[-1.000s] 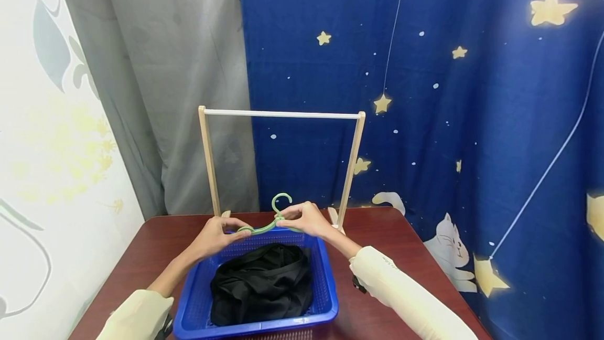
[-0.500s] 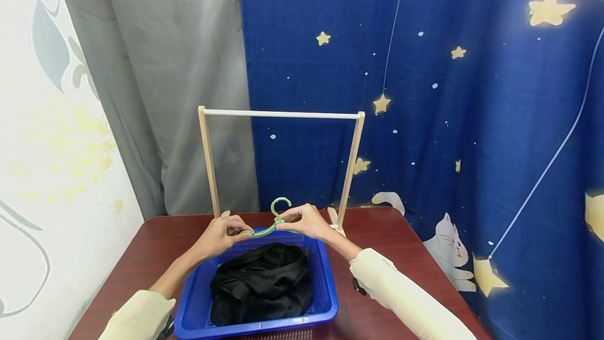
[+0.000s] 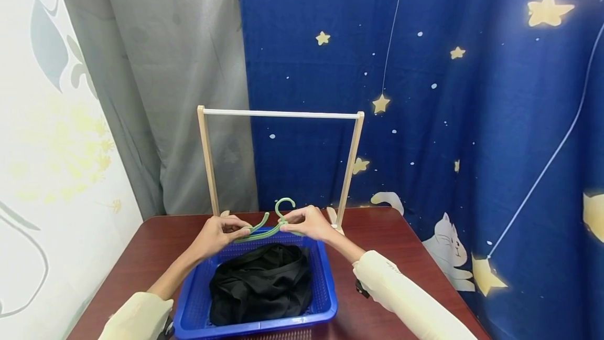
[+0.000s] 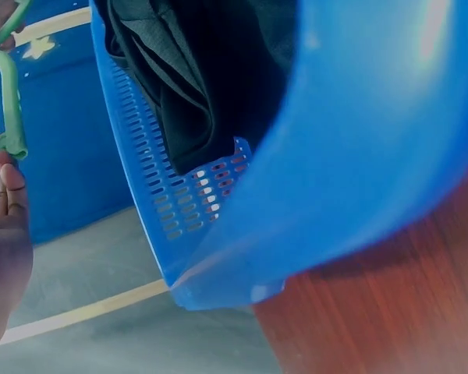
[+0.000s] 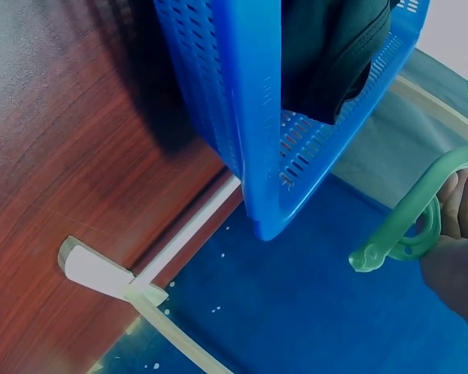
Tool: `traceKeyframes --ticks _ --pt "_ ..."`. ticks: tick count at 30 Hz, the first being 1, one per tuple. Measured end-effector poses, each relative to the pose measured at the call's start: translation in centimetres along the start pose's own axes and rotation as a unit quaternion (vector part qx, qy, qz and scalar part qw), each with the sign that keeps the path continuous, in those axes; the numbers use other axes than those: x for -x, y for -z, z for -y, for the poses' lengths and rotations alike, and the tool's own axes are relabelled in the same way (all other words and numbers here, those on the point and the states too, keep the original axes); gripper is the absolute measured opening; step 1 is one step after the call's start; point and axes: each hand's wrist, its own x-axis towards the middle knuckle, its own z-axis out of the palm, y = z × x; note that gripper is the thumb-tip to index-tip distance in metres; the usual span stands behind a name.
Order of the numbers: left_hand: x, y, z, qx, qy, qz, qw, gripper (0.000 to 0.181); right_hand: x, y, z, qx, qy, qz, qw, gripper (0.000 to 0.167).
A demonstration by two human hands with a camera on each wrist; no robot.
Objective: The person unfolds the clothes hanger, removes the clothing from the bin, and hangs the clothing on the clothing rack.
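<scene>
A green clothes hanger (image 3: pixel 269 233) is held above the far rim of a blue basket (image 3: pixel 331 290), its hook pointing up. My left hand (image 3: pixel 216 234) pinches its left part with thumb and fingers; there a short green piece slants upward apart from the long curved arm. My right hand (image 3: pixel 309 223) grips it just under the hook and hides much of its right side. In the right wrist view one rounded end of the hanger (image 5: pixel 409 206) sticks out past the fingers. Crumpled black cloth (image 3: pixel 261 282) lies inside the basket.
Behind the basket stands a wooden rack with a white crossbar (image 3: pixel 283 114) and two side posts. Basket and rack are on a reddish-brown table (image 3: pixel 377 272). A grey curtain (image 3: pixel 189 67) and a blue starry curtain (image 3: pixel 302 77) hang behind.
The hanger's left part has changed shape: a short piece now angles upward near my left fingers, and the long arm sits lower. The hook and right hand have shifted slightly right.
</scene>
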Motion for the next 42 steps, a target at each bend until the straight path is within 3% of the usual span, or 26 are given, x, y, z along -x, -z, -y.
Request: traceKeyframes --ticks 7,16,21,25,35,42 --pt "-0.7 -0.6 -0.5 -0.007 -0.013 0.003 0.9999 0.011 0.1 0.2 -0.2 0.002 -0.012 0.0 0.9999 0.018" --pt "-2.5 -1.9 -2.2 -0.003 -0.012 0.0 0.9999 0.013 0.1 0.0 0.1 0.004 0.001 0.011 0.9999 0.019" --pt "-3.1 -2.6 -2.2 -0.021 -0.03 -0.017 0.9992 0.015 0.2 -0.1 0.3 0.008 -0.001 0.008 0.9999 0.02" --pt "-3.4 -2.9 -2.2 -0.015 -0.033 -0.01 0.9993 0.009 0.2 -0.1 0.1 0.012 -0.004 0.015 0.9998 0.021" --pt "-3.3 -1.8 -2.4 -0.009 -0.03 0.006 0.9995 0.005 0.2 0.1 -0.7 0.026 0.009 0.02 0.9994 0.021" --pt "-2.7 -0.4 -1.9 -0.012 -0.018 -0.002 0.9998 0.006 0.7 0.7 -1.6 0.046 0.039 0.016 0.9981 0.021"
